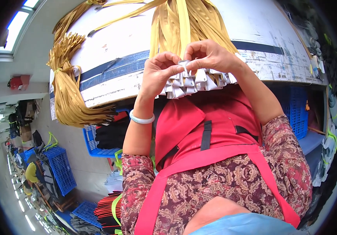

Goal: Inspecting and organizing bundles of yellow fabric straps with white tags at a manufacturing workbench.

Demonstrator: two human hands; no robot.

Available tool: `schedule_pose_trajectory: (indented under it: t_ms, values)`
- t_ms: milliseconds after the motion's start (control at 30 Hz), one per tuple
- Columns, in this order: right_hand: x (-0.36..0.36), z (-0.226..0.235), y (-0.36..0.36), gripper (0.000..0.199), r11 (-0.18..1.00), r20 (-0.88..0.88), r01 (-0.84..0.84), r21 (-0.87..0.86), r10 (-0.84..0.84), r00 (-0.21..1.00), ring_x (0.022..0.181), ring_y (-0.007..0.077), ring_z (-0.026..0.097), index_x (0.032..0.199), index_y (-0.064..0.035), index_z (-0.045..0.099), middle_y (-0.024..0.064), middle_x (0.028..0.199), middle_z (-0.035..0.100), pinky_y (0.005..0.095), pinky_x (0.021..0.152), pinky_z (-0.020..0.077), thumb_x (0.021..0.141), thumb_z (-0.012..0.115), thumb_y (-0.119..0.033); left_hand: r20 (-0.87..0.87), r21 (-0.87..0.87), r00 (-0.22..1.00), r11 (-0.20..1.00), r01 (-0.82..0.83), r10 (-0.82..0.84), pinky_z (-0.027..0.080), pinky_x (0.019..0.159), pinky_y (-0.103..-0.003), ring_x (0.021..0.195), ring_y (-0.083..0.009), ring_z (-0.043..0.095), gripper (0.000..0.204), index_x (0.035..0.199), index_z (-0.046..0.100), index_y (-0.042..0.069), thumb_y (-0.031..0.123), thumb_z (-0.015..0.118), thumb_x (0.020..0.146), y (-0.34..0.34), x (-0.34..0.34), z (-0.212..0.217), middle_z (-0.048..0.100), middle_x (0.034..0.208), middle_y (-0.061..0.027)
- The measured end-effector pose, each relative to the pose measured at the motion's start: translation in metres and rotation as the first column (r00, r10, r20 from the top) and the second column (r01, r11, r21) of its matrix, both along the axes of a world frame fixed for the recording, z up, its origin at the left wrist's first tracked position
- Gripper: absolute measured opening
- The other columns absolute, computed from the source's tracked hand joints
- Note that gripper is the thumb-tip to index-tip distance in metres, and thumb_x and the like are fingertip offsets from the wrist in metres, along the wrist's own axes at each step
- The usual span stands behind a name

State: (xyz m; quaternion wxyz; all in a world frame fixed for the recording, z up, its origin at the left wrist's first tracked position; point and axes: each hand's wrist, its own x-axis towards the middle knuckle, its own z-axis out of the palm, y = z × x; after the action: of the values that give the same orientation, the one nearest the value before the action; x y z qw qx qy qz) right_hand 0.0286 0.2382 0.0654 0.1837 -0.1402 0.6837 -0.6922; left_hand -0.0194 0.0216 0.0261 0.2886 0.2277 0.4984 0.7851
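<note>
At the near edge of the white worktable (125, 35), my left hand (157, 73) and my right hand (211, 56) meet, fingertips pinched together. Between them is the small white end tab (184, 65) of a long gold fabric strip (182, 23), which looks like zipper tape. The strip runs away from me over a thick pile of similar gold strips (211, 25). Their folded white ends (184, 87) hang in a row over the edge, just below my hands. My fingertips partly hide the tab.
A tied bundle of gold strips (64, 88) droops off the table's left end. Below it stands a blue crate (94, 143) holding dark material. Another blue crate (297, 111) is under the table at right. More crates (60, 168) and goods stand on the floor at left.
</note>
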Motion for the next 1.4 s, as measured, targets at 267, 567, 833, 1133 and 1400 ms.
schedule_pose_trajectory:
  t_ms: [267, 567, 833, 1133, 1400]
  values:
    - [0.009, -0.032, -0.038, 0.013, 0.694, -0.778, 0.664, 0.278, -0.243, 0.579, 0.063, 0.0288, 0.060, 0.085, -0.0022, 0.056, 0.0136, 0.072, 0.057, 0.0343, 0.060, 0.0490, 0.082, 0.067, -0.008, -0.704, -0.135, 0.620, 0.793, -0.594, 0.345, 0.052, 0.062, -0.028, 0.067, -0.0209, 0.065, 0.008, 0.088, 0.064, -0.003, -0.008, 0.065, 0.082, 0.018, 0.017, -0.008, 0.062, 0.080, -0.0121]
    - [0.007, -0.036, -0.030, 0.012, 0.936, -0.177, 0.344, 0.078, -0.326, 0.929, 0.076, 0.0079, 0.063, 0.097, 0.0010, 0.061, 0.0020, 0.083, 0.065, 0.0225, 0.069, 0.0528, 0.093, 0.066, -0.009, -0.731, -0.027, 0.520, 0.742, -0.670, 0.442, 0.053, 0.061, -0.027, 0.068, -0.0182, 0.066, 0.008, 0.087, 0.064, -0.002, -0.006, 0.068, 0.082, 0.013, 0.019, -0.017, 0.062, 0.083, -0.0108]
    - [-0.005, -0.052, -0.027, 0.010, 0.798, -0.426, 0.602, 0.025, -0.536, 0.728, 0.076, 0.0125, 0.065, 0.097, 0.0004, 0.064, 0.0065, 0.083, 0.067, 0.0267, 0.071, 0.0525, 0.089, 0.066, -0.007, -0.426, -0.034, 0.827, 0.908, -0.419, 0.366, 0.050, 0.054, -0.022, 0.067, -0.0084, 0.063, 0.011, 0.097, 0.066, -0.002, -0.007, 0.064, 0.087, 0.032, 0.050, -0.003, 0.063, 0.093, -0.0066]
    - [0.015, -0.053, -0.026, 0.010, 0.917, -0.246, 0.391, -0.082, -0.399, 0.884, 0.087, 0.0103, 0.062, 0.104, 0.0021, 0.061, 0.0038, 0.093, 0.064, 0.0245, 0.081, 0.0517, 0.096, 0.061, -0.004, -0.565, -0.291, 0.820, 0.908, -0.302, 0.091, 0.052, 0.065, -0.023, 0.070, -0.0102, 0.064, 0.007, 0.092, 0.070, -0.003, -0.001, 0.070, 0.086, -0.008, 0.004, -0.002, 0.067, 0.080, -0.0043]
    - [0.023, -0.067, -0.031, 0.015, 0.827, -0.237, 0.561, -0.011, -0.548, 0.802, 0.084, 0.0072, 0.060, 0.099, 0.0002, 0.065, 0.0009, 0.088, 0.066, 0.0232, 0.077, 0.0490, 0.095, 0.066, -0.014, -0.688, -0.205, 0.705, 0.888, -0.412, 0.169, 0.054, 0.070, -0.029, 0.081, -0.0206, 0.068, 0.011, 0.095, 0.070, -0.002, 0.004, 0.071, 0.086, 0.000, 0.033, -0.014, 0.068, 0.094, -0.0114]
